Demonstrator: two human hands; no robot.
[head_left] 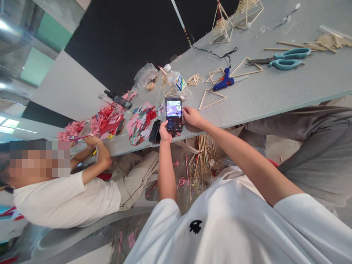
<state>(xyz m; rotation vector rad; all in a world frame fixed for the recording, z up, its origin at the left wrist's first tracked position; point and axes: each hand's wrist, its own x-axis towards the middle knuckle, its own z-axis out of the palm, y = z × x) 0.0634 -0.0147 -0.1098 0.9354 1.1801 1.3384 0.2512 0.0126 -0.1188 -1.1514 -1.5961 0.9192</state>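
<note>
A white shirt with a small black print fills the foreground, bare arms reaching from it to the worktop. The left hand holds a phone upright at the worktop's near edge – thumb along its left side, screen lit and facing the camera. The right hand is curled, its fingertips at the phone's right edge; whether they grip it or only touch it, I cannot tell. Just left of the phone stands a black case, and behind it a clear bottle leans over.

To the right, a blue glue gun lies near a stick triangle, and scissors rest with their tips over another. Loose sticks are piled beyond, and stick pyramids stand at the far side. On the left, red cords lie in a heap; farther along, another person in white sits with arms bent toward pink strips – more sticks and scraps litter the floor below
</note>
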